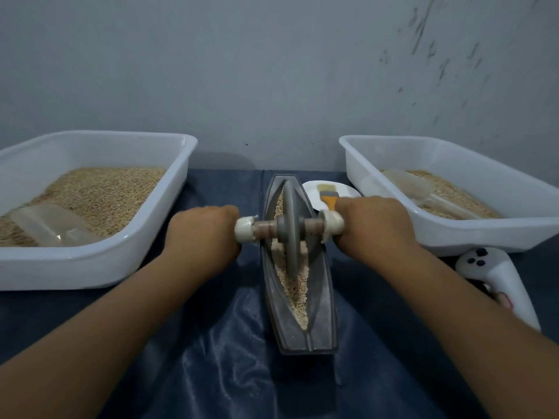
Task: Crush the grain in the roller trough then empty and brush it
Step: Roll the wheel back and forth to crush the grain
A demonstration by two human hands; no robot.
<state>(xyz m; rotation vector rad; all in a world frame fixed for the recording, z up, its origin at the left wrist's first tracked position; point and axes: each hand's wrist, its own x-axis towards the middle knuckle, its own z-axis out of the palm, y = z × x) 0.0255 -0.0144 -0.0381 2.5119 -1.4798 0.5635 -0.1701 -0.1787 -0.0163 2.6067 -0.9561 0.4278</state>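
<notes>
A grey boat-shaped roller trough [323, 309] lies lengthwise on the dark blue cloth, with pale grain [298, 285] along its groove. A grey roller wheel [291, 228] stands upright in the groove, near the trough's far half. Its wooden axle crosses the trough, with white-wrapped ends. My left hand [205, 234] grips the left handle end and my right hand [375, 225] grips the right one. A brush [328, 196] with an orange handle rests on a white plate [311, 189] behind my right hand.
A white tub [99, 264] at the left holds grain and a clear scoop [48, 225]. Another white tub [496, 234] at the right holds grain and a scoop [414, 186]. A white handheld controller [499, 276] lies at the right. A grey wall stands behind.
</notes>
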